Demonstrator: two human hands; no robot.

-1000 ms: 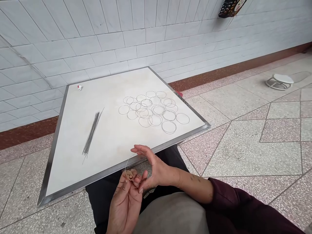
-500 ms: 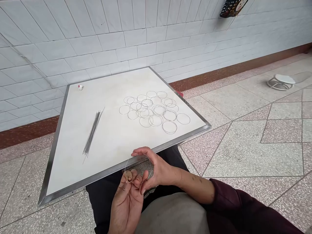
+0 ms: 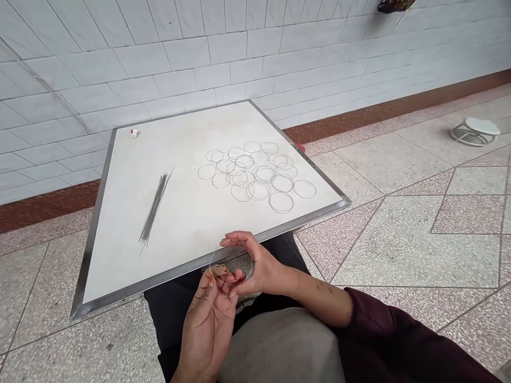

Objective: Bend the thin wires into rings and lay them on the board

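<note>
Head view: thin, silvery, round wire ring (image 3: 210,259) is up off the person's lap, by near edge of cream worktop (image 3: 181,234) w/ grey metal rim. Bare L hand (image 3: 209,311) is lower-left, fingers pinched on ring's lower-left arc, tan wrap (image 3: 221,269) on one; bare R hand (image 3: 265,271) curves round ring's right side, thumb & fingertips apart in a C, can't tell if gripping.

Key relation: ring lies up/right of L pinch, inside R curve; both hands approx equally near. Round, so no long axis or pointing end; open face looks turned to camera, exact tilt unclear.
</note>
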